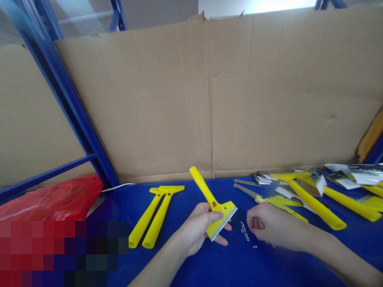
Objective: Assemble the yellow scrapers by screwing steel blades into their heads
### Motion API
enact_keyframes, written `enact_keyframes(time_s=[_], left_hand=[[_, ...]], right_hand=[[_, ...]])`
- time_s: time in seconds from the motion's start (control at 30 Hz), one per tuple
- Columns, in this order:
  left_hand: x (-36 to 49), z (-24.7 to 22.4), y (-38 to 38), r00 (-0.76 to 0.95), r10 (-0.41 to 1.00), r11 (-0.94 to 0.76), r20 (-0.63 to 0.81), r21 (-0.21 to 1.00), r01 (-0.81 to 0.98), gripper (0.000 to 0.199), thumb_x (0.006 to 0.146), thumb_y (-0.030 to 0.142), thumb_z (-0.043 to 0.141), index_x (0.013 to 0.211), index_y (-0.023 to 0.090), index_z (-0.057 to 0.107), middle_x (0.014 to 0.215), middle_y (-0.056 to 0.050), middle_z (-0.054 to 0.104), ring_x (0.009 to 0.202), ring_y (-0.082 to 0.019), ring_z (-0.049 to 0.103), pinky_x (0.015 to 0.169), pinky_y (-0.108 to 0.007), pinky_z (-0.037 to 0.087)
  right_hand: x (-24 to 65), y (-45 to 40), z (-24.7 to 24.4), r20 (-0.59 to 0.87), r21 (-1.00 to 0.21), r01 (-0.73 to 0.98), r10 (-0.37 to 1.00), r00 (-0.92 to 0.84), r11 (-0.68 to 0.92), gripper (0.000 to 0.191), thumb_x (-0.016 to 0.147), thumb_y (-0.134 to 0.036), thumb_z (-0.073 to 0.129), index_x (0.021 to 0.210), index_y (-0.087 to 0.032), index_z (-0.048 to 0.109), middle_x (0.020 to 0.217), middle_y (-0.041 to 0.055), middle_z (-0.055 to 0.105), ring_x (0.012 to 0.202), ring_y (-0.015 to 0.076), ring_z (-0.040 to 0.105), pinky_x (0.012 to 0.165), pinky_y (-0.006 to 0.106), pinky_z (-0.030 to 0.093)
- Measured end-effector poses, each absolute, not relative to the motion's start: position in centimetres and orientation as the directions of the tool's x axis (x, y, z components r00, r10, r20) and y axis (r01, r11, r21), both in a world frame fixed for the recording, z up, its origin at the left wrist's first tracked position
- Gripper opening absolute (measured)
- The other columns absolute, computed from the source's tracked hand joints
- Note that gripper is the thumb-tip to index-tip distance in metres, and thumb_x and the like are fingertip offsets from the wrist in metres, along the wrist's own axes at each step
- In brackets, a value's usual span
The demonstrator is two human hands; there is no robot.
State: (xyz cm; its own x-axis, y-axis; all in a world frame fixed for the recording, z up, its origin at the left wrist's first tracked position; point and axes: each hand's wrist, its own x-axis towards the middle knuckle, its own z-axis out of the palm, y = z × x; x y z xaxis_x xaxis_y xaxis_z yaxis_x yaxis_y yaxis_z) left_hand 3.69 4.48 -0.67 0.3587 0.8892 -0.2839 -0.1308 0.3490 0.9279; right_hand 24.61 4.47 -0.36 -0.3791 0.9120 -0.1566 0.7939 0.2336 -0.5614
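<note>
My left hand (199, 225) grips a yellow scraper (205, 189) by its head, thumb on top. A metal blade lies along the head's lower right edge, and the handle points up and left. My right hand (266, 223) is closed, fingers curled together, low over the table; what they hold, if anything, is hidden. Just left of it lie several small nuts (247, 236) and screws (255, 246). Beyond the right hand are a yellow cutter-like tool (259, 199) and flat yellow pieces (284, 200), partly covered by the hand.
Two yellow scraper handles (158, 215) lie side by side on the blue table (221, 267). More yellow handles (317, 203) and packaging (368, 174) crowd the right. Loose blades (247, 182) lie behind. Cardboard (233, 99) walls the back; a red bag (60, 195) sits left.
</note>
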Motion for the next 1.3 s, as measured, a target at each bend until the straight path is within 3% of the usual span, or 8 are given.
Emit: enact_keyframes(time_s=[0.27,0.53,0.6,0.7,0.77,0.93,1.3], left_hand=[[3.8,-0.6,4.4,0.37,0.887,0.329,-0.276,0.94,-0.088,0.021,0.075,0.018,0.059,0.093,0.01,0.054,0.083,-0.01,0.063,0.072,-0.019,0.064,0.041,-0.021,0.051],[3.7,-0.9,4.5,0.358,0.889,0.337,-0.284,0.937,-0.092,0.026,0.072,0.022,0.062,0.093,0.012,0.051,0.084,-0.011,0.062,0.076,-0.022,0.064,0.042,-0.024,0.051],[3.8,-0.9,4.4,0.37,0.889,0.324,-0.27,0.942,-0.092,0.023,0.073,0.021,0.061,0.092,0.011,0.053,0.083,-0.01,0.062,0.075,-0.021,0.063,0.042,-0.023,0.051],[4.1,-0.8,4.2,0.421,0.876,0.298,-0.238,0.951,-0.084,0.02,0.072,0.02,0.06,0.089,0.01,0.057,0.083,-0.01,0.061,0.072,-0.019,0.062,0.042,-0.024,0.052],[4.3,-0.7,4.1,0.453,0.866,0.282,-0.214,0.956,-0.087,0.021,0.071,0.02,0.061,0.089,0.009,0.059,0.085,-0.01,0.06,0.071,-0.018,0.061,0.042,-0.024,0.052],[4.4,-0.6,4.2,0.455,0.874,0.243,-0.171,0.964,-0.104,0.025,0.07,0.021,0.063,0.091,0.008,0.059,0.086,-0.01,0.059,0.07,-0.017,0.06,0.041,-0.023,0.052],[4.4,-0.6,4.0,0.469,0.869,0.232,-0.156,0.967,-0.108,0.02,0.072,0.019,0.062,0.09,0.009,0.059,0.081,-0.007,0.059,0.068,-0.015,0.06,0.039,-0.021,0.053]], right_hand=[[24.5,3.9,0.1,-0.031,-0.451,0.829,0.923,-0.384,0.33,0.017,0.073,-0.009,0.05,0.06,-0.02,0.054,0.066,0.0027,0.058,0.062,0.0154,0.05,0.055,0.025,0.032],[24.5,4.5,0.2,0.068,-0.487,0.797,0.925,-0.374,0.359,0.017,0.077,-0.009,0.044,0.064,-0.02,0.045,0.068,0.0007,0.053,0.062,0.0145,0.046,0.058,0.025,0.033],[23.9,4.5,0.5,0.094,-0.555,0.758,0.931,-0.352,0.342,0.016,0.082,-0.014,0.041,0.068,-0.021,0.046,0.063,-0.0013,0.05,0.057,0.0132,0.045,0.054,0.024,0.033],[22.6,4.5,0.7,0.135,-0.754,0.595,0.952,-0.274,0.278,0.015,0.087,-0.026,0.04,0.075,-0.022,0.047,0.057,-0.0046,0.044,0.047,0.0114,0.04,0.048,0.024,0.034],[21.7,4.5,0.7,0.194,-0.829,0.478,0.951,-0.24,0.289,0.012,0.085,-0.026,0.044,0.075,-0.021,0.049,0.059,-0.0043,0.043,0.05,0.0116,0.042,0.051,0.025,0.037],[20.3,4.5,0.4,0.302,-0.766,0.513,0.921,-0.244,0.387,0.014,0.081,-0.019,0.049,0.068,-0.02,0.054,0.079,0.002,0.05,0.074,0.0161,0.051,0.07,0.03,0.042],[20.3,4.5,0.2,0.24,-0.706,0.61,0.932,-0.272,0.36,0.018,0.086,-0.015,0.046,0.07,-0.019,0.055,0.085,0.0024,0.047,0.081,0.0167,0.049,0.075,0.031,0.039]])
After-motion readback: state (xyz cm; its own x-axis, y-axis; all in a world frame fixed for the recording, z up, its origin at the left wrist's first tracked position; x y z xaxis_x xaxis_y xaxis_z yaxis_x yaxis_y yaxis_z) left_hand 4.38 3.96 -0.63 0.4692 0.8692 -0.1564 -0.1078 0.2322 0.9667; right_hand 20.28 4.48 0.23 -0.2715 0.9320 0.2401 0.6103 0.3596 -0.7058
